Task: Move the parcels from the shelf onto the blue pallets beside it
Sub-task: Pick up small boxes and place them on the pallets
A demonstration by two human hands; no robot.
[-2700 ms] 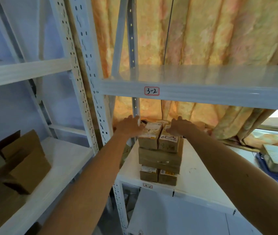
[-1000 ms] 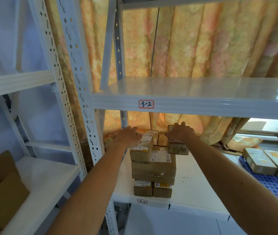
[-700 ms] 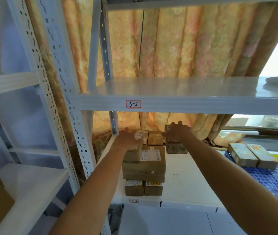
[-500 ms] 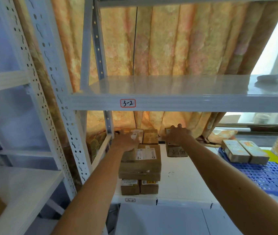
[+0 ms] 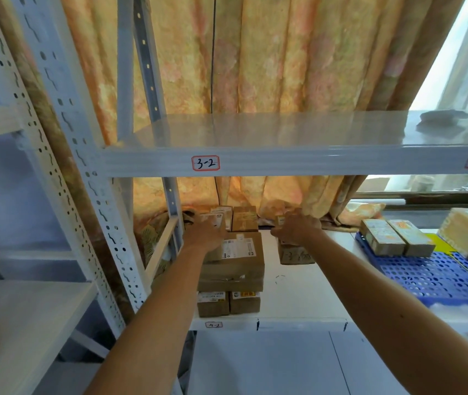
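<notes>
- a white metal shelf [image 5: 298,297], tagged 4-2 on its front edge, carries a stack of brown parcels near its left post.
- the stack: two small parcels [image 5: 213,305] side by side at the bottom, and a big parcel [image 5: 238,266] with a white label lying across them.
- the left hand [image 5: 204,238] reaches in over the big parcel, fingers curled round a top parcel [image 5: 216,220] on the stack's left side.
- the right hand [image 5: 295,229] is just right of the stack, fingers clamped on a scribbled parcel [image 5: 297,255]; whether it touches the shelf board i cannot tell.
- back parcels [image 5: 244,219] stand behind the stack, against a yellow curtain [image 5: 255,67].
- to the right, a blue pallet [image 5: 432,277] full of holes holds two pallet parcels [image 5: 381,242] lying side by side, with a larger box [image 5: 466,223] at the edge of view.
</notes>
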